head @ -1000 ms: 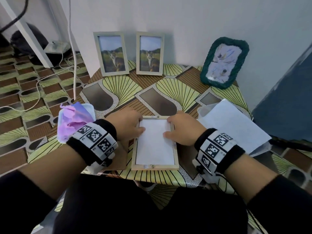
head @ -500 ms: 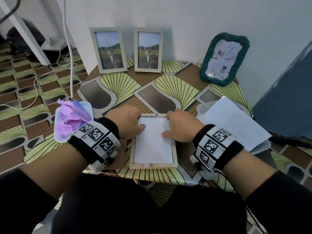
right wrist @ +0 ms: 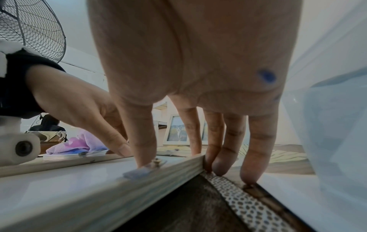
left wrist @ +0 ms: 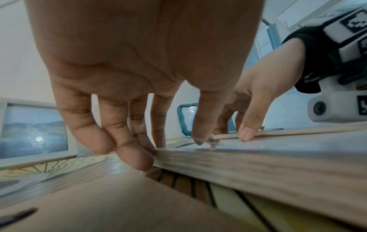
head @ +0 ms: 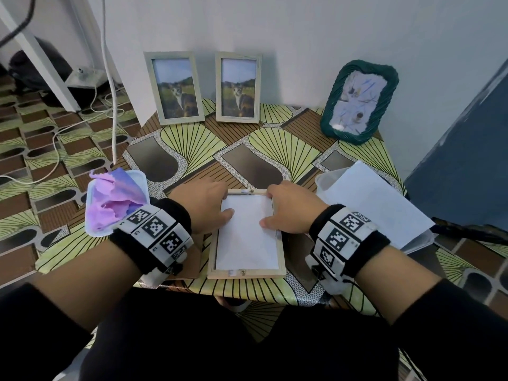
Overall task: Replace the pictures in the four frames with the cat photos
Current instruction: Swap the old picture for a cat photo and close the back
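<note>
A pale wooden frame point(head: 246, 273) lies face down at the table's front edge, with a white sheet point(head: 246, 235) set in its back. My left hand point(head: 203, 204) holds the frame's far left side, thumb on the sheet and fingers curled against the outer edge point(left wrist: 258, 169). My right hand point(head: 291, 207) mirrors it on the far right side, with its thumb beside a small metal tab point(right wrist: 157, 161). Against the wall stand two frames with cat photos point(head: 176, 88) point(head: 238, 88). A green woven frame point(head: 358, 101) holds another picture.
A white tray point(head: 137, 176) with crumpled purple pictures sits at the left. At the right, a clear container point(head: 420, 240) holds a white sheet. A brown backing board point(head: 189, 268) lies under my left wrist. Cables run over the floor to the left.
Both hands have crept a little toward the frame's far corners. The frame itself stays flat in the same place.
</note>
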The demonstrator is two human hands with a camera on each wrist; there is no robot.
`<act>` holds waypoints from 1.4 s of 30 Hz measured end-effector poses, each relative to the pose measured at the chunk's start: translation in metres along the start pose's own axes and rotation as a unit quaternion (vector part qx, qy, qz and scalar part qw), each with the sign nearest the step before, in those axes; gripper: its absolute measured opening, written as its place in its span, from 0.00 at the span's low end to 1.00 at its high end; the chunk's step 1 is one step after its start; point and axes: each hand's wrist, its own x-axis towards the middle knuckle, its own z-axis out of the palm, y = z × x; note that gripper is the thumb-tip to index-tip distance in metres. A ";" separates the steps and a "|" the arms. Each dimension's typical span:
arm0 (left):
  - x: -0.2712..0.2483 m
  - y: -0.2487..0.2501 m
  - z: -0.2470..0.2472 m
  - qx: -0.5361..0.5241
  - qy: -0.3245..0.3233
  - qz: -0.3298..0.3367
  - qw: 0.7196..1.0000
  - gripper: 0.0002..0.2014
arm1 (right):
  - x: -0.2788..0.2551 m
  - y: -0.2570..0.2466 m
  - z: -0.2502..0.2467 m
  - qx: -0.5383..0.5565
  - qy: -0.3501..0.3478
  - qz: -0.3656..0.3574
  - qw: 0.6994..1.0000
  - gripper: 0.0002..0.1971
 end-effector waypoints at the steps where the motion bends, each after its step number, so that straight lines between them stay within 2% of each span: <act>1: 0.000 0.000 0.000 -0.007 0.000 0.001 1.000 0.18 | 0.000 0.000 0.000 0.000 0.001 -0.001 1.000 0.27; 9: 0.001 0.001 0.001 -0.002 -0.007 -0.009 1.000 0.21 | 0.002 0.004 -0.003 0.017 -0.002 -0.008 1.000 0.29; 30: 0.009 -0.009 0.000 -0.097 0.000 0.002 0.995 0.15 | 0.008 0.009 0.000 0.028 0.015 -0.019 0.999 0.28; 38: 0.016 -0.012 0.001 -0.126 0.001 -0.020 0.992 0.17 | 0.005 0.009 0.000 0.022 0.026 -0.028 0.999 0.27; 42: 0.019 -0.015 -0.001 -0.159 -0.030 -0.043 0.986 0.20 | 0.002 0.008 0.002 0.012 0.040 -0.030 0.999 0.27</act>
